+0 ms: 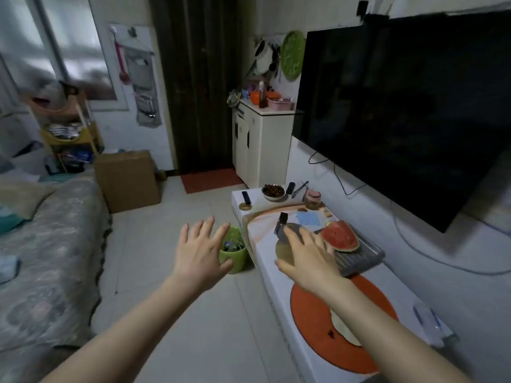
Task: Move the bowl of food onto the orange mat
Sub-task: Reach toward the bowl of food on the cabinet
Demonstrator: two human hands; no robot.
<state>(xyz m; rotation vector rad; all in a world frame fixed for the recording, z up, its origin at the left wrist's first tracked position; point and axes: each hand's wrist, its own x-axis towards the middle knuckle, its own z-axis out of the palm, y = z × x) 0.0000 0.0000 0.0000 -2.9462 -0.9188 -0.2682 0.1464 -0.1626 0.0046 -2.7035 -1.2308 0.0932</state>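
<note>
Head view: both hands reach forward with fingers spread, holding nothing.

The left hand [199,250] hangs over the floor above a green plastic bin [235,254]; the right hand [307,257] hovers over the low white bench [265,261] beside a watermelon slice [341,234] on a grey tray [365,258]. The white bowl of dark food [273,191] sits at the bench's far end, well apart from the round orange mat [309,322] under the right forearm.

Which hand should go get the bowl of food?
The right hand, probably. It already reaches out over the low white table, in line with the bowl of food at the far end. The left hand hangs open over the floor by the green bin, off to the side.
</note>
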